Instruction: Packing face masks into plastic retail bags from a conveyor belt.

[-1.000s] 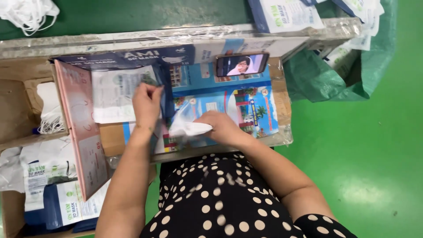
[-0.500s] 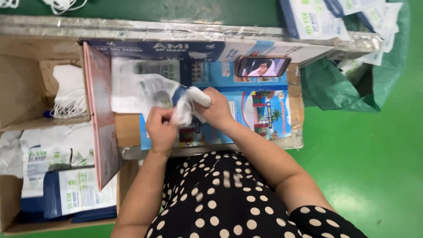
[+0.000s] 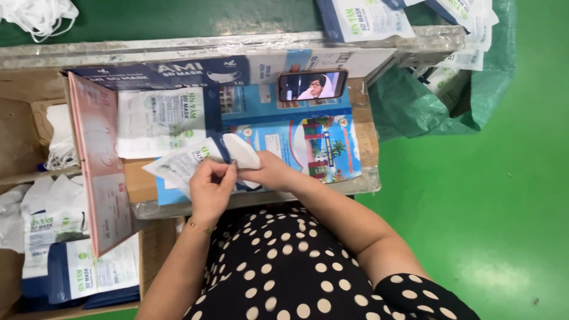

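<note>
Holding a folded white mask (image 3: 242,151) at the mouth of a printed pouch (image 3: 181,163), my right hand (image 3: 269,172) grips the mask while my left hand (image 3: 212,188) pinches the pouch, above the counter (image 3: 332,148) near a phone (image 3: 312,85).

The left hand (image 3: 212,186) grips a clear printed pouch (image 3: 181,163). The right hand (image 3: 269,173) holds a folded white mask (image 3: 242,151) at the pouch's opening, above the cardboard work surface (image 3: 367,142).

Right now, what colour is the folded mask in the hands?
White, as the folded mask shows in the head view.
</note>
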